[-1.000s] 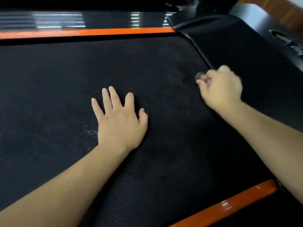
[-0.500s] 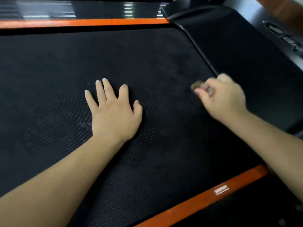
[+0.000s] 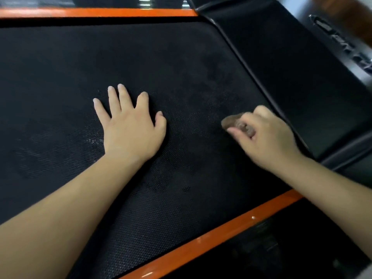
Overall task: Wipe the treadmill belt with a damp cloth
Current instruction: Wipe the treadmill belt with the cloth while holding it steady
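Observation:
The black textured treadmill belt (image 3: 181,67) fills most of the view. My left hand (image 3: 130,127) lies flat on it, palm down, fingers spread. To its right my right hand (image 3: 265,137) is closed around a small brownish-grey cloth (image 3: 231,121), bunched up and pressed to the belt near the belt's right end. Only the cloth's left part shows beyond my fingers; it is blurred.
Orange side rails run along the far edge (image 3: 100,12) and the near edge (image 3: 211,236) of the belt. A black motor cover (image 3: 291,67) rises to the right of the belt, with a silver trim (image 3: 342,37) beyond it.
My right hand has slid with the cloth down and toward me along the belt's right end. My left hand has stayed flat on the belt.

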